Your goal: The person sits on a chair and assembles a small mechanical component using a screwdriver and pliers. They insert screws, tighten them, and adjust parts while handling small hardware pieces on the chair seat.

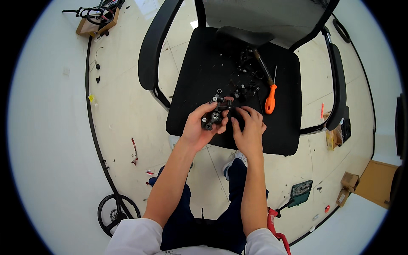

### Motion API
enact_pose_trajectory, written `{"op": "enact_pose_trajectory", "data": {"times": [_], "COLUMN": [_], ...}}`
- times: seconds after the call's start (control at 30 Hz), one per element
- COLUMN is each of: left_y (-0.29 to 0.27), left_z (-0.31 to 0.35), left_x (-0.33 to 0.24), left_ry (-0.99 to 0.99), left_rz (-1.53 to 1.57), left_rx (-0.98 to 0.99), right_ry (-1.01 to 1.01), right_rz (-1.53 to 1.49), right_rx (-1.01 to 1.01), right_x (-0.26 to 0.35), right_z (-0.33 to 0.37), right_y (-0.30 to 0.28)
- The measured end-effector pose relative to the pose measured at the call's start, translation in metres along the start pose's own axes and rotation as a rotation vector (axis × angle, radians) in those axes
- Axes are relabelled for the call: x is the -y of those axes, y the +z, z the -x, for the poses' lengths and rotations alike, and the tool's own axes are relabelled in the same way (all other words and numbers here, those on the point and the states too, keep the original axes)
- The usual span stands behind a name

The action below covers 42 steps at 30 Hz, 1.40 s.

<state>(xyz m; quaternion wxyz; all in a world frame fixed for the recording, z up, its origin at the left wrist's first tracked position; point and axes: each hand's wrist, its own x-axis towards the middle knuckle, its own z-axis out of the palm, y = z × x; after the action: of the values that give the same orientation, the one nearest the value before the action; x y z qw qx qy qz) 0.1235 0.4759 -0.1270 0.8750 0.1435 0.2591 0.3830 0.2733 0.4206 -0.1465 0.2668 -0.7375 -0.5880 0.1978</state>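
Observation:
My left hand (199, 127) is closed around a black metal brake caliper (216, 115) with silver bolt heads, held above the front part of a black office chair seat (191, 95). Just to its right is my right hand (250, 131), with fingers bent and the thumb apart from them; nothing shows between them. Beyond the hands, a similar cluster of black metal parts (245, 91) lies on the seat. A small black ring (219, 91) rests near the caliper. An orange-handled screwdriver (270, 100) lies to the right, its shaft pointing away from me.
A black bicycle saddle (246, 36) with its post lies at the back of the seat. Armrests (149, 55) flank the chair. A box of parts (100, 23) stands far left, a black steering-wheel-like ring (119, 212) near left, and a green dustpan-like item (300, 193) at right.

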Motion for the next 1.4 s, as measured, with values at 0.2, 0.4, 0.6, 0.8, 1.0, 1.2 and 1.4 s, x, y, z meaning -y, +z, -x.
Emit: {"op": "enact_pose_trajectory", "data": {"times": [0.2,0.4,0.6,0.8,1.0,1.2,1.4], "left_y": [-0.003,0.004,0.010,0.018,0.036,0.030,0.028], "left_z": [0.000,0.002,0.000,-0.002,-0.007,-0.004,0.097], "left_x": [0.002,-0.001,0.007,0.024,0.059,0.145,0.236], "left_ry": [0.025,-0.044,-0.063,-0.131,-0.162,-0.340,-0.671], "left_rz": [-0.024,0.086,0.111,0.087,0.184,0.153,-0.486], "left_rx": [0.045,0.079,0.104,0.186,0.245,0.349,0.232], "right_ry": [-0.003,0.008,0.023,0.015,-0.002,0.302,0.696], "right_rz": [-0.005,-0.040,-0.050,0.006,-0.009,-0.044,-0.032], "right_rx": [0.002,-0.006,-0.022,-0.046,-0.238,-0.344,-0.498], "right_x": [0.000,0.001,-0.007,-0.025,-0.066,-0.090,-0.129], "right_z": [0.001,0.002,0.010,0.029,0.086,0.249,0.399], "right_y": [0.001,-0.001,-0.008,-0.025,-0.042,-0.072,-0.145]}}
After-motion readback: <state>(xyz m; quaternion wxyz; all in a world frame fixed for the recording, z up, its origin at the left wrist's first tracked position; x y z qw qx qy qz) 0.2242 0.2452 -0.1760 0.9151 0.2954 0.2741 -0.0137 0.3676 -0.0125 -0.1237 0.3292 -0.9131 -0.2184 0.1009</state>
